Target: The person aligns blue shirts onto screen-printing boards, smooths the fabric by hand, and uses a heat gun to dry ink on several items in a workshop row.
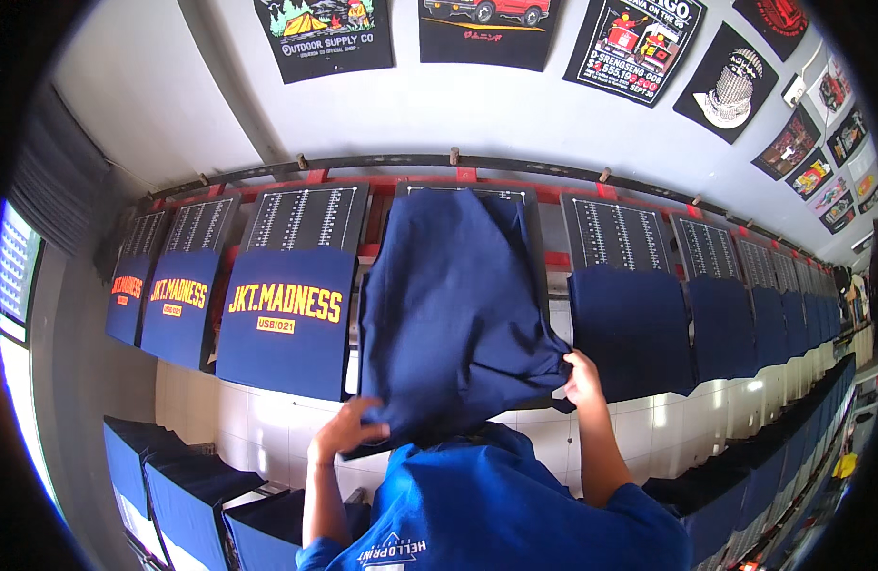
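Observation:
A plain navy cloth panel (448, 295) is spread, with creases, over the black printing board (529, 199) straight in front of me. It covers most of that board, leaving only a strip of the far end showing. At the panel's near right corner, my right hand (582, 378) is closed on a bunched edge of the cloth. My left hand (347, 427) is by the near left corner, fingers stretched out and apart, slightly blurred. Whether its fingertips touch the cloth is hard to tell.
Left of me, boards carry navy panels (285, 352) with yellow and orange lettering. Plain navy panels (629, 333) lie on the boards to the right. A dark rail (382, 166) runs behind. Another row of navy-covered boards (187, 485) stands behind me. Printed samples (486, 38) hang on the wall.

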